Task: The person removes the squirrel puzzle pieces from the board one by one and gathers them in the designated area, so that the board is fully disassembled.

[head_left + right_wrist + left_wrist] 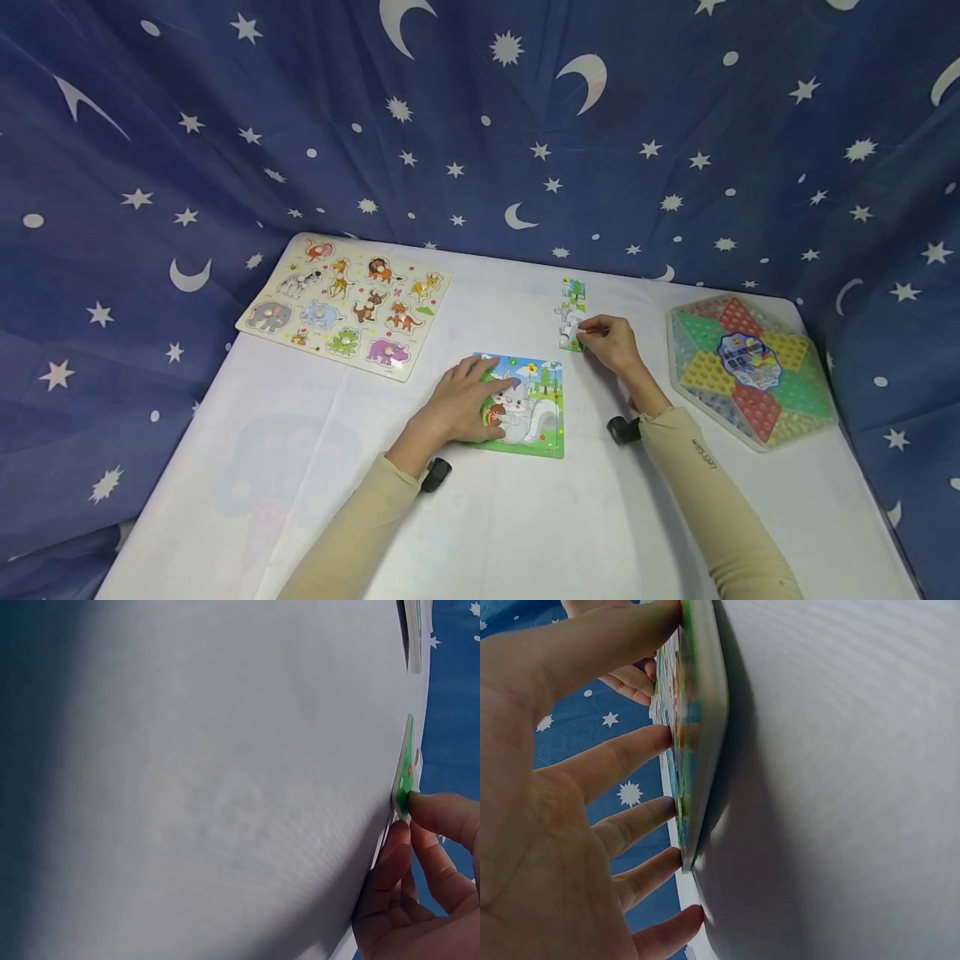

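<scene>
Squirrel puzzle [542, 421] lay on the table [540, 533], our left hand [465, 402] resting on it, fingers spread; beyond it our right hand [611, 342] pinched a green piece [406, 771], which we judged best held lightly by its edge

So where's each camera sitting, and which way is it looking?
Head: on the person's head, looking forward and down at the white table; left hand, right hand and sleeves show.
Left wrist: on that wrist, looking past the fingers at the squirrel puzzle; left hand looks big, part of the right shows.
Right wrist: on that wrist, looking across the table to the right hand pinching a green puzzle bit.
Head and left wrist both show the squirrel puzzle.
</scene>
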Motion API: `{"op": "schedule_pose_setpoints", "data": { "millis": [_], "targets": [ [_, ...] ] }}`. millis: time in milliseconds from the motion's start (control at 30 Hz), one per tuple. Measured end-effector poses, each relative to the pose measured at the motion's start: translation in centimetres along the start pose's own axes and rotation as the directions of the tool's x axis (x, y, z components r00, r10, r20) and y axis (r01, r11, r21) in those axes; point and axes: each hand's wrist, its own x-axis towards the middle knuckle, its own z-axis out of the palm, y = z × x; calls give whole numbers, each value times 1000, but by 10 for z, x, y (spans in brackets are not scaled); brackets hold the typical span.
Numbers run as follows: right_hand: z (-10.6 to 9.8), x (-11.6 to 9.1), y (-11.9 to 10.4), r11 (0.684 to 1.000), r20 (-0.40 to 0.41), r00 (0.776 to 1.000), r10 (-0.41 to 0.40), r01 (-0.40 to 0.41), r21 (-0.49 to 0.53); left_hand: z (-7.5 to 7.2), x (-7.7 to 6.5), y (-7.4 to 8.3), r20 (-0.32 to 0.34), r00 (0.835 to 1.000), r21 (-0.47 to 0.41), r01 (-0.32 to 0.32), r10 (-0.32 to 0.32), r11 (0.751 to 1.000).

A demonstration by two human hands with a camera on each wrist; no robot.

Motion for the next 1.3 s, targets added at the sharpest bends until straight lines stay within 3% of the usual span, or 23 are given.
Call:
{"op": "schedule_pose_setpoints", "data": {
  "millis": [467,800,1033,1300],
  "targets": [
    [7,1,6,1000,-8,1000,21,-21,-21,1,-3,-2,0,1000,8,8,-8,1000],
    [1,-3,2,998,-38,999,30,-28,54,0,0,0,3,1000,-4,2,-2,1000],
    [0,-15,-11,997,-2,999,-35,35,68,-1,1,-1,-2,1000,-1,-4,4,1000],
    [13,-37,-30,988,74,987,-142,136,79,-3,0,-1,9,1000,-2,-10,10,1000]
  ]
}}
